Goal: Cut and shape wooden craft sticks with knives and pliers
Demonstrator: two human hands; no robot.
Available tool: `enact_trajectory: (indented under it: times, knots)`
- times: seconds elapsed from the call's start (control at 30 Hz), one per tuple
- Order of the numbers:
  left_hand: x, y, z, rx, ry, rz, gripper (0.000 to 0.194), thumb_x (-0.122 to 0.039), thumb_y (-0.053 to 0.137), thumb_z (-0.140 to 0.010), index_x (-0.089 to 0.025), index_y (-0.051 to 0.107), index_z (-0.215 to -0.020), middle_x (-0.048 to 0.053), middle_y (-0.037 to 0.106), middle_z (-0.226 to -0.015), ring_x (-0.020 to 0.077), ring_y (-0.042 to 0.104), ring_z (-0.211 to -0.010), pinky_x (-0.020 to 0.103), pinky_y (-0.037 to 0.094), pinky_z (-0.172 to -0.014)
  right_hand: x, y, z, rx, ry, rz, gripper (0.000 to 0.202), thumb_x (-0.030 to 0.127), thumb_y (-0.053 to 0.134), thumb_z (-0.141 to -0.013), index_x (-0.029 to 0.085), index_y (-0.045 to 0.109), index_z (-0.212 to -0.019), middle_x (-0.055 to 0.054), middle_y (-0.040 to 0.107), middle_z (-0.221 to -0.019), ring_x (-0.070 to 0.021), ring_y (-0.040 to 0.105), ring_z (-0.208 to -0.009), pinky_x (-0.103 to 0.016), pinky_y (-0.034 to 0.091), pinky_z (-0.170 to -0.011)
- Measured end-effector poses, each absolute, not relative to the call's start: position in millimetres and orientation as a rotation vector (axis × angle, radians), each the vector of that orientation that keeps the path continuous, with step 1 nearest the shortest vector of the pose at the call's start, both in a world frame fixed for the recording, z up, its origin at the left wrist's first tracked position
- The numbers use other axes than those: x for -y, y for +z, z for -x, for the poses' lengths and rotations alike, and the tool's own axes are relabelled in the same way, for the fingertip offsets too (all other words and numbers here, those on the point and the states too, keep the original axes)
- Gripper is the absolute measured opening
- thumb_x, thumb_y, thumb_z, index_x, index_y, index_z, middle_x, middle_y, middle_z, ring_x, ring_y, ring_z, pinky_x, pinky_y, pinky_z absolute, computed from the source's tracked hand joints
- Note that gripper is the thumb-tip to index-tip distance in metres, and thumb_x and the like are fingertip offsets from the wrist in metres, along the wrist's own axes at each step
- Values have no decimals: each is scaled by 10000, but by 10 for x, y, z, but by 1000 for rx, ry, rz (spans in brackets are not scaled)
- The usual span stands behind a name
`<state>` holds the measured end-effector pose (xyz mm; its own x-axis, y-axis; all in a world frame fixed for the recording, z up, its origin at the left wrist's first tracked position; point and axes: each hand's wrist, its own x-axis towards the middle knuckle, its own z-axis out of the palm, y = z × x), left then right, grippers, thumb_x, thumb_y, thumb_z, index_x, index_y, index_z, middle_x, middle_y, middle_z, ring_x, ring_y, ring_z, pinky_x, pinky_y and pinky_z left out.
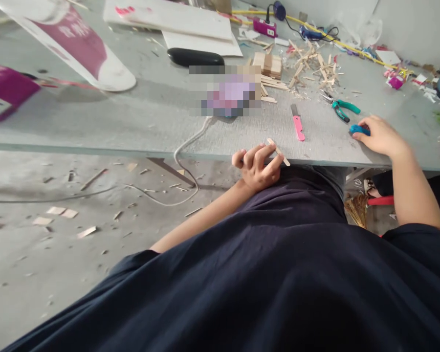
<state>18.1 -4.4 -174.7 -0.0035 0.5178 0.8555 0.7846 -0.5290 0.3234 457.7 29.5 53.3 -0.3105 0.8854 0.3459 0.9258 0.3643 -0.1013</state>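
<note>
My left hand [258,166] is at the table's front edge, palm turned up, with a wooden craft stick [286,162] pinched between thumb and fingers. The stick slants across the fingertips. Farther right, my right hand [381,137] rests low over the tabletop, its fingers closed on a small blue object [360,130] that is partly hidden by the hand. Just beyond it lie teal-handled pliers [341,108] with their handles apart. Between my hands a pink-handled knife [298,127] lies on the table, blade pointing away from me.
Loose craft sticks [315,63] and a stacked bundle of them [267,64] lie farther back. A black oblong case [195,57] and white boards [168,22] are at the back left. A pale cable [183,146] hangs over the edge. Wood scraps [62,211] litter the floor.
</note>
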Motion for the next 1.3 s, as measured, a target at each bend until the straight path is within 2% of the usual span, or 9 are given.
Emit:
enact_trajectory:
  times: [0.1,0.2,0.3,0.37,0.5,0.63,0.77,1.0,1.3]
  knots:
    - [61,-1703,-182,1380,-1544,2069,179,-341,788,-868,-404,766,-1035,44,923,-1257,332,783,-1251,698,348,-1208,-201,498,-4423,2229,-165,1585,524,768,593,-1058,281,757,-1159,-162,792,-1048,-349,680,-879,-534,511,-799]
    - [128,-1610,-188,1309,-1465,1965,101,-362,771,-888,-391,743,-980,12,930,-1228,304,783,-1198,648,370,-1183,-113,550,-4090,2129,-51,1452,661,791,382,-1124,306,667,-1472,-163,790,-1133,-357,719,-936,-560,540,-841]
    - [254,-1476,-201,1220,-1425,1859,74,-453,739,-969,-399,738,-1020,-14,931,-1252,303,771,-1216,633,366,-1167,0,603,-3598,1882,22,1181,838,925,155,-1065,388,629,-1498,-175,735,-1182,-350,663,-862,-560,511,-772]
    - [344,-1394,-199,1212,-1408,1869,209,-603,715,-1017,-400,737,-1059,-9,925,-1283,314,762,-1232,632,360,-1178,94,640,-3223,1926,3,1209,907,938,72,-1050,387,688,-1424,-163,680,-1035,-344,595,-795,-562,500,-748]
    - [449,-1323,-169,1348,-1356,1991,603,-960,574,-1005,-387,742,-1086,43,913,-1298,355,751,-1250,655,347,-1192,261,693,-2571,2354,-43,1103,732,994,413,-1026,357,754,-1146,-57,516,-775,-317,534,-731,-513,470,-724]
    - [429,-1332,-172,1260,-1589,2024,617,-859,341,-1139,-383,732,-1108,48,906,-1302,347,751,-1263,668,306,-1214,252,598,-2231,2386,333,708,706,984,417,-1046,341,600,-819,36,256,-618,-236,336,-582,-437,393,-627]
    - [333,-1331,-214,1058,-1765,1949,540,-791,366,-1181,-383,713,-1117,10,914,-1279,302,756,-1211,608,277,-1224,158,441,-2061,1463,765,516,841,1088,403,-974,308,238,-707,85,28,-597,-156,101,-501,-363,268,-508]
    - [216,-1388,-240,1043,-1758,1809,626,-817,294,-1204,-362,696,-1054,-6,927,-1181,281,770,-1133,568,286,-1228,112,265,-1902,927,989,391,965,1157,538,-848,282,152,-720,78,76,-570,-134,97,-463,-349,260,-428]
    - [187,-1448,-203,970,-1761,1808,560,-760,314,-1218,-378,706,-1102,-4,931,-1219,285,788,-1152,588,284,-1223,234,327,-1989,1102,1024,246,892,993,658,-956,284,177,-708,79,106,-564,-130,138,-469,-345,316,-462]
